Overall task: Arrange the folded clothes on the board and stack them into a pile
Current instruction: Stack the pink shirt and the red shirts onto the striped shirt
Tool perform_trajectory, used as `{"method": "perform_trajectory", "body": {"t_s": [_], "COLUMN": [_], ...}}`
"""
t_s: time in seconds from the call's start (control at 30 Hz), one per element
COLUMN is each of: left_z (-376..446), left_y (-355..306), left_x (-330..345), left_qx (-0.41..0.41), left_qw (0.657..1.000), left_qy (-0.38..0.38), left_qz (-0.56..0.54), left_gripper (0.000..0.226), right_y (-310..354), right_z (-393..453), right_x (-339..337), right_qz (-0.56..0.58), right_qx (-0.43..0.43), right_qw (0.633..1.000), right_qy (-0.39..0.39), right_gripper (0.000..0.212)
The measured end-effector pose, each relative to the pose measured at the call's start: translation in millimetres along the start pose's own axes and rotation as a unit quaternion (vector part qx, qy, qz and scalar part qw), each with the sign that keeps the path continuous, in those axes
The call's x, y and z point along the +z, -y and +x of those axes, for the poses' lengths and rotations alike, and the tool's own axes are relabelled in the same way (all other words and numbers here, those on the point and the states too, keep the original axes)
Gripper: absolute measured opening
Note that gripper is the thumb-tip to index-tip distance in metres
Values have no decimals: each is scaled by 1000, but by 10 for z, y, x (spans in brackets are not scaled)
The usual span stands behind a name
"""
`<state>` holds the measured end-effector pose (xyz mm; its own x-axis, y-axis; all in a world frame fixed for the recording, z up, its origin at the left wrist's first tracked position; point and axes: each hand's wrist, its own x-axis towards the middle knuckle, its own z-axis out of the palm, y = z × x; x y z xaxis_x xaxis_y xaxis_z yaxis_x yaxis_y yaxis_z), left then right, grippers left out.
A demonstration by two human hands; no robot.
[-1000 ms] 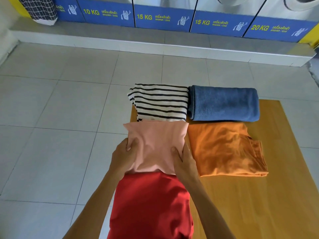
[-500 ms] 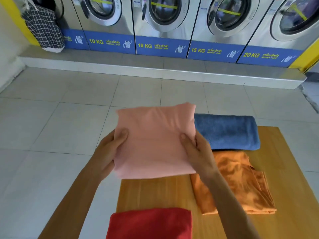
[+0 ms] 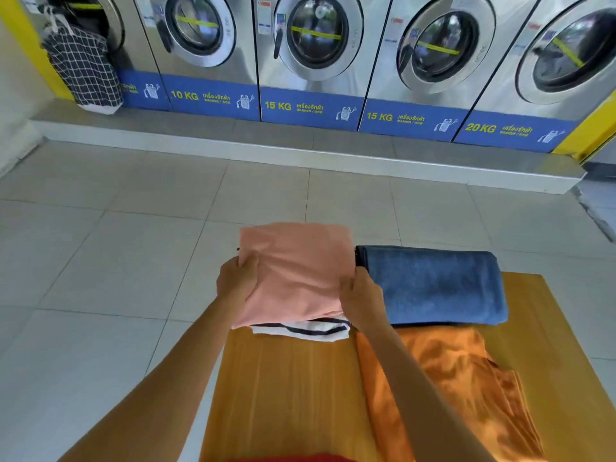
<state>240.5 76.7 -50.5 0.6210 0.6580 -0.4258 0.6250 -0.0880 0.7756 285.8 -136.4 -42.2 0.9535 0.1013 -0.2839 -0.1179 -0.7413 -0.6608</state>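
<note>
Half a second ago both hands were holding the pink folded garment (image 3: 295, 275) up in the air over the board; now it is lying on top of the striped garment (image 3: 305, 331) at the far left corner of the wooden board (image 3: 290, 388), covering it so that only a white and dark-striped edge is peeking out at the near side. The left hand (image 3: 237, 281) is gripping the pink garment's left edge, fingers curled over the cloth, while the right hand (image 3: 361, 296) is clasping its right edge, just beside the blue towel (image 3: 433, 285). That towel is lying folded at the board's far right, touching the pink pile's side. Nearer the person, the orange garment (image 3: 446, 388) is spreading loosely over the right half of the board, partly crossed by the right forearm. A sliver of the red garment (image 3: 293, 458) is showing at the bottom edge. Beyond the board, washing machines (image 3: 316, 45) are standing in a row above the tiled floor (image 3: 100, 261).
</note>
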Motion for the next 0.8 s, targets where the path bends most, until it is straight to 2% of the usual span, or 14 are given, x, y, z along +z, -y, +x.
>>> {"method": "perform_trajectory", "body": {"t_s": [0.13,0.2,0.3,0.43,0.5,0.6,0.67,0.73,0.8], "left_z": [42,63,78,68,89,22,-47,-71,-32], "left_y": [-140,-205,-133,116,99,28,-7,-41,-135], "left_x": [-77,-156,-159,-57,-75,-79,-77,-28,91], "left_qx": [68,95,104,74,69,105,156,250,350], "left_qw": [998,995,994,995,996,990,970,927,883], "left_qy": [-2,4,24,50,38,-11,-85,-140,-127], "left_qz": [13,-16,-18,53,42,90,166,243,285], "left_gripper": [32,27,31,38,42,32,44,56,53], "right_y": [78,99,-26,-152,-115,-32,49,133,241], "right_z": [-129,-232,-331,-329,-286,-318,-372,-342,-172], "right_x": [-92,-139,-44,87,39,-19,4,87,164], "right_qz": [55,82,97,88,76,11,-34,-83,-146], "right_qx": [-32,-50,-29,38,48,35,-21,-123,-193], "right_qw": [998,994,993,994,994,996,989,975,958], "right_qy": [-28,-52,-66,-57,-57,-86,-139,-166,-151], "right_gripper": [17,15,15,21,21,33,51,63,60]}}
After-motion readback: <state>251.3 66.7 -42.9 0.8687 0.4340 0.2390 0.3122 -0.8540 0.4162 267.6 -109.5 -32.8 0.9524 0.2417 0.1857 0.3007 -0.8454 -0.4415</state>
